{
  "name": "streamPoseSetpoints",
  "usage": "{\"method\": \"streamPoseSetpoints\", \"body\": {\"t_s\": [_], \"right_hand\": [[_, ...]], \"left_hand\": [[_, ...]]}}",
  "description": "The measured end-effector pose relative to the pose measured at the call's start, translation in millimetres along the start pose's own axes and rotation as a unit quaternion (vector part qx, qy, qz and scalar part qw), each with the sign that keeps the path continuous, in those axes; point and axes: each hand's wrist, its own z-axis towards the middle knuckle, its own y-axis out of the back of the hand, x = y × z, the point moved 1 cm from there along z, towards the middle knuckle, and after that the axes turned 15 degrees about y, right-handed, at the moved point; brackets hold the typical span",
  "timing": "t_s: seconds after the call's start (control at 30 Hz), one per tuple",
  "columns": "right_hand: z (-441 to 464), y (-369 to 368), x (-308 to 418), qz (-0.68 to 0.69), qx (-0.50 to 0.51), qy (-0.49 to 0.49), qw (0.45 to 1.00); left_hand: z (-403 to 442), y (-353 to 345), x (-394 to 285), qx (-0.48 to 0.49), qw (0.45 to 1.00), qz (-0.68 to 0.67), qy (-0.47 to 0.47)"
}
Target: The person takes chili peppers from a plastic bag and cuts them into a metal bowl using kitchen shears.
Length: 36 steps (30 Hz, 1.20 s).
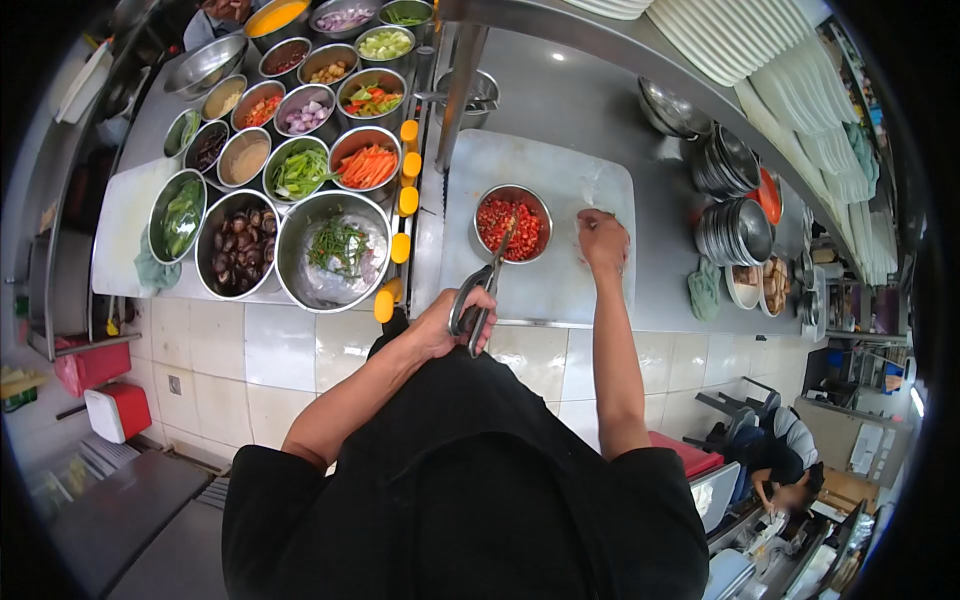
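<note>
My left hand is wrapped round the handles of a pair of scissors. Their blades reach over the rim into a steel bowl, where the tips meet chopped red chillies. The bowl stands on a white cutting board. On the right side of that board, my right hand has its fingers curled down onto a clear plastic bag. Part of the bag is hidden under the hand.
Several steel bowls of cut vegetables crowd the left counter, among them carrot strips and mushrooms. A metal post rises behind the board. Stacked metal bowls and a green cloth lie right. Another person bends at lower right.
</note>
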Motion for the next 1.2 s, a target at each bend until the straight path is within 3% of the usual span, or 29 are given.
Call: {"method": "streamPoseSetpoints", "body": {"t_s": [0.07, 0.17, 0.37, 0.67, 0.87, 0.97, 1.2], "right_hand": [[-0.2, -5.8, -5.5, -0.069, 0.010, 0.097, 0.993], [8.8, -25.1, -27.3, -0.091, 0.079, 0.149, 0.981], [23.2, -22.3, -32.2, -0.138, 0.189, 0.208, 0.950], [22.1, -15.8, -39.6, -0.110, 0.239, 0.276, 0.925], [20.1, -13.0, -35.8, -0.108, 0.255, 0.284, 0.918], [17.7, -10.7, -32.3, -0.115, 0.207, 0.270, 0.933], [20.2, -1.5, -29.9, -0.147, 0.173, 0.143, 0.963]], "left_hand": [[-0.4, -2.4, -0.5, 0.003, 1.000, 0.003, 0.003], [-1.1, -3.0, 0.5, -0.003, 1.000, 0.003, -0.011], [-4.9, -2.5, 3.1, -0.010, 1.000, 0.006, -0.008], [-5.4, -4.2, 4.0, -0.017, 1.000, 0.007, -0.005], [-2.8, -4.3, 3.8, -0.017, 1.000, 0.014, -0.003], [-3.6, -4.1, 4.5, -0.019, 1.000, 0.000, -0.008], [-3.3, -4.9, 4.2, -0.016, 1.000, 0.000, -0.012]]}}
